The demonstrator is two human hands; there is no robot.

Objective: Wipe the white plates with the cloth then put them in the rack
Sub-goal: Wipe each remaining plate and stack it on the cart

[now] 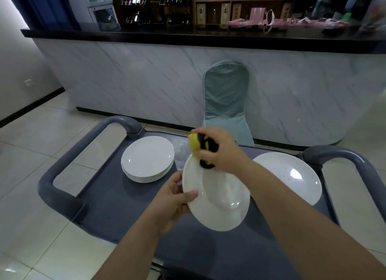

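My left hand (173, 198) grips the left rim of a white plate (217, 204), thumb on its face, holding it tilted above the grey cart. My right hand (219, 152) grips a yellow and black cloth (201, 146) and presses it against the plate's upper rim. A stack of several white plates (147, 159) sits on the cart to the left. One more white plate (292, 175) lies on the right side, partly behind my right forearm.
The grey cart tray (117, 208) has thick rounded handles on the left (62, 171) and right (344, 156). A chair in a teal cover (226, 100) stands behind it against a marble-fronted counter (146, 75). Tiled floor surrounds the cart.
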